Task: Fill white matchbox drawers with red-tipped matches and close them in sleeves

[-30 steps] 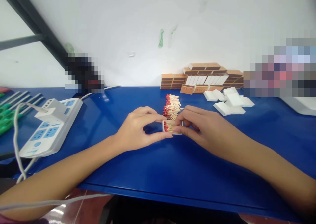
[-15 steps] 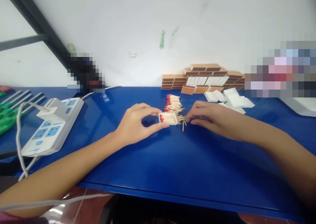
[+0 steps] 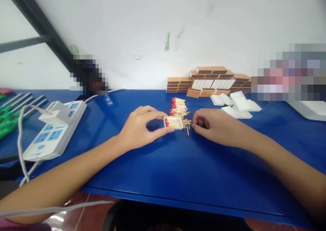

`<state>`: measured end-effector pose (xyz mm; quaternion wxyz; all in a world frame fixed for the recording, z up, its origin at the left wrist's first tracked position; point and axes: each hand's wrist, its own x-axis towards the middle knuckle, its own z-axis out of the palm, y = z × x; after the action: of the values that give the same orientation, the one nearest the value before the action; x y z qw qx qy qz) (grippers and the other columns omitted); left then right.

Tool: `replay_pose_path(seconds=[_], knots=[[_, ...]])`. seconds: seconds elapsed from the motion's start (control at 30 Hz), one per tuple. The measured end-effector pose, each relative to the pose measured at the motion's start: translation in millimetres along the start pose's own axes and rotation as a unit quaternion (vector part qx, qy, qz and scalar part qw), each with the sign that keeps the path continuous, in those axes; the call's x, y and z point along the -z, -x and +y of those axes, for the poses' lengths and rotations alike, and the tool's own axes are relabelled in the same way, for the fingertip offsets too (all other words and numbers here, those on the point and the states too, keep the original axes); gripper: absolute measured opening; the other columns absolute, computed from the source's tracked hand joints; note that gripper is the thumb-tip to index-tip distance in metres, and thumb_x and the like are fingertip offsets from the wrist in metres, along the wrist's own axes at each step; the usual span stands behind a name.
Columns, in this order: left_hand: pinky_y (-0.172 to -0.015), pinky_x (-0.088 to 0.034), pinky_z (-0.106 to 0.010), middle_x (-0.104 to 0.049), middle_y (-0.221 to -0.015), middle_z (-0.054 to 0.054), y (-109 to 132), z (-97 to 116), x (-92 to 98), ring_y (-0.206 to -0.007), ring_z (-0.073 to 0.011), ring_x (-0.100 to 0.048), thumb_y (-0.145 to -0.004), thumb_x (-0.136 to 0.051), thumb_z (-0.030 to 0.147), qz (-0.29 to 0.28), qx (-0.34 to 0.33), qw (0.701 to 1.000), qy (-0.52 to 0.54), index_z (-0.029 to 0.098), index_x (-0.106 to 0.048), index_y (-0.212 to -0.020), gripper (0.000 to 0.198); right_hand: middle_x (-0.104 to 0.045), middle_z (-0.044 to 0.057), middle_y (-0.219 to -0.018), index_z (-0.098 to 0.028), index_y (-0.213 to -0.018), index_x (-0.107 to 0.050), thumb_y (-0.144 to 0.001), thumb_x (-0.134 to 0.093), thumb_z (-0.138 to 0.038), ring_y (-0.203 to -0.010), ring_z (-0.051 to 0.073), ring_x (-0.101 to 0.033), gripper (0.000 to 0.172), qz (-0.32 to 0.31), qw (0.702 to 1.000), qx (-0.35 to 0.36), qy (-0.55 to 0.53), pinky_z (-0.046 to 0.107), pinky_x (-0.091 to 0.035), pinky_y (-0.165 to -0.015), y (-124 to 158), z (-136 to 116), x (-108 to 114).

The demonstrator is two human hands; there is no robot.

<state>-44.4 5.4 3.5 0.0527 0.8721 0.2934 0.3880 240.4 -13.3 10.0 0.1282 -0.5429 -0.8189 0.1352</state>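
Note:
My left hand point(image 3: 141, 127) grips a white matchbox tray point(image 3: 181, 126) between thumb and fingers, at its left end. Inside lie several red-tipped matches point(image 3: 173, 122), heads to the left. Right of the tray, my right hand point(image 3: 214, 125) has its fingers curled and its thumb and fingertips drawn together beside loose match ends. What it pinches, if anything, is too small to make out. A heap of matches point(image 3: 179, 106) lies just behind the tray, most heads pointing left. One stray match point(image 3: 187, 131) rests on the blue table point(image 3: 163, 170) between the hands.
Brown and white matchboxes point(image 3: 211, 74) are stacked along the wall. Several white trays point(image 3: 240, 103) lie loose at the right, before a pale object point(image 3: 305, 107). A white power strip point(image 3: 56, 132) with a cable and a green item with metal rods point(image 3: 15, 117) occupy the left.
My right hand's fingers have curled in and come together near the loose matches. My left hand and the tray stay in nearly the same place.

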Motion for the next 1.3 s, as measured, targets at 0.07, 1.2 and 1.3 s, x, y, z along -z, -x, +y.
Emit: replay_pose_path(seconds=[0.07,1.2,1.3], knots=[[-0.086,-0.058,-0.037,-0.08,-0.099,-0.006,0.0,-0.6,-0.1,-0.09,-0.0202,-0.073,-0.086,-0.083,0.047,0.003,-0.001,1.0,0.0,0.02,-0.078,-0.105,0.033,-0.065,0.001,-0.072,-0.022,-0.076,-0.06,-0.088,-0.061,-0.032,-0.065,0.016,-0.056,0.015,0.01,1.0,-0.021,0.002,0.032,-0.039,-0.06,-0.1,-2.9,0.7],[-0.085,-0.06,-0.038,-0.08,-0.1,-0.007,-0.4,-1.2,2.9,-0.09,-0.0207,-0.073,-0.087,-0.081,0.048,0.0,0.012,1.0,0.004,0.02,-0.079,-0.106,0.033,-0.066,0.003,-0.066,-0.024,-0.075,-0.06,-0.094,-0.054,-0.035,-0.054,0.018,-0.057,0.023,-0.017,0.998,-0.046,0.037,0.033,-0.04,-0.05,9.4,24.9,12.8],[-0.085,-0.059,-0.037,-0.08,-0.099,-0.006,-0.5,-1.2,2.5,-0.09,-0.0202,-0.073,-0.087,-0.082,0.046,0.003,0.009,1.0,0.006,0.02,-0.079,-0.106,0.033,-0.067,0.004,-0.08,-0.024,-0.083,-0.059,-0.102,-0.047,-0.036,-0.066,0.019,-0.06,0.025,-0.044,0.998,0.04,0.02,0.033,-0.046,-0.06,11.7,28.0,18.3]])
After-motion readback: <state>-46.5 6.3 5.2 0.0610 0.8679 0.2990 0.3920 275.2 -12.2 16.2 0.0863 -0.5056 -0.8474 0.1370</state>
